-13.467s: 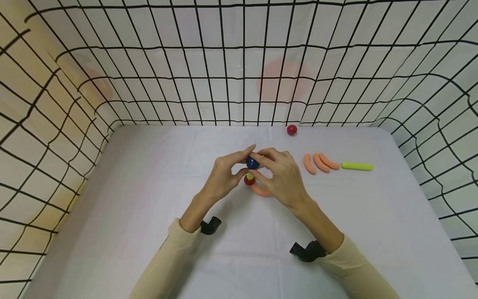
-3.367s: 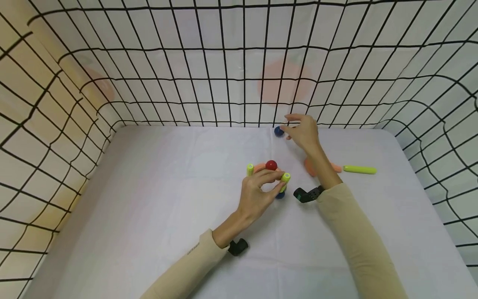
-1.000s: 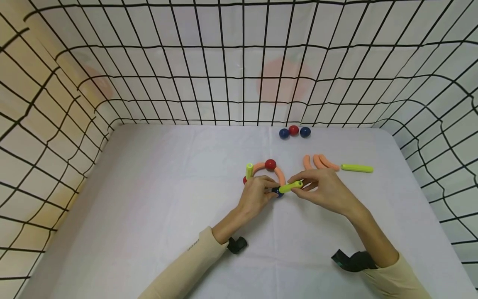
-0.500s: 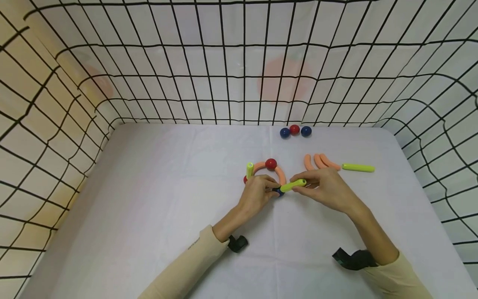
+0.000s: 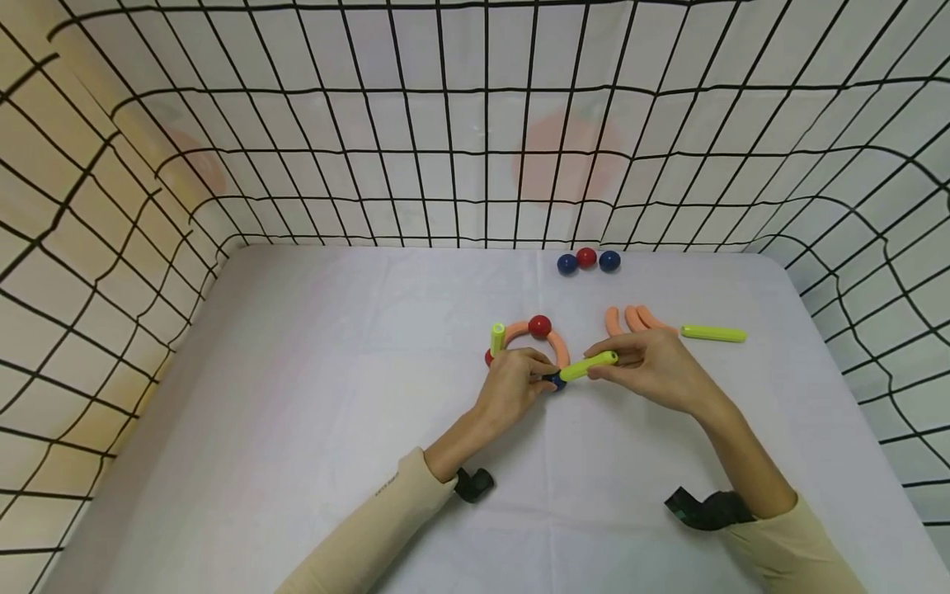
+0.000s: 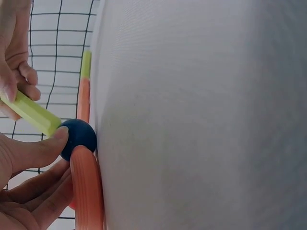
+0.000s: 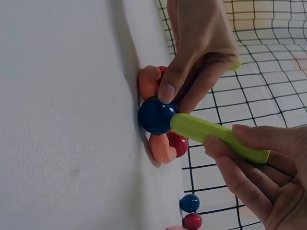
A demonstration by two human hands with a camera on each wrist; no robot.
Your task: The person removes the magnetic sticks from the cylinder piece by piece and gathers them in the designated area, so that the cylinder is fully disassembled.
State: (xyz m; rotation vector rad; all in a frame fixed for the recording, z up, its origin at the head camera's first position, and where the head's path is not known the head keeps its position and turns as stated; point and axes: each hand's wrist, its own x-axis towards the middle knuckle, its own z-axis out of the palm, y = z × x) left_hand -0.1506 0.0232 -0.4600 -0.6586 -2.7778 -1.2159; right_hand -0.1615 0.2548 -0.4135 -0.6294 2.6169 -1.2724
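My left hand (image 5: 512, 381) pinches a blue ball (image 6: 80, 136) between thumb and fingers, low at the white cloth. The right hand (image 5: 656, 371) grips a lime-green ridged stick (image 5: 589, 365), tilted, with its lower end against that ball. In the right wrist view, orange curved pieces (image 7: 163, 148) meet the blue ball on either side. They belong to a ring with a red ball (image 5: 539, 327) at its far side. At the ring's left, a second green stick (image 5: 498, 338) stands upright over another red ball (image 5: 489, 358), mostly hidden behind my left hand.
By the far edge sit a blue ball (image 5: 567, 264), a red ball (image 5: 586, 258) and another blue ball (image 5: 610, 261). Several loose orange curved pieces (image 5: 613, 321) and a green stick (image 5: 713, 333) lie right of the ring. Black wire mesh (image 5: 486, 177) rises around the table.
The right hand has come back from the far-edge balls and taken the green stick, which the left hand held upright earlier. The left hand now pinches the blue ball; the stick leans rightward.
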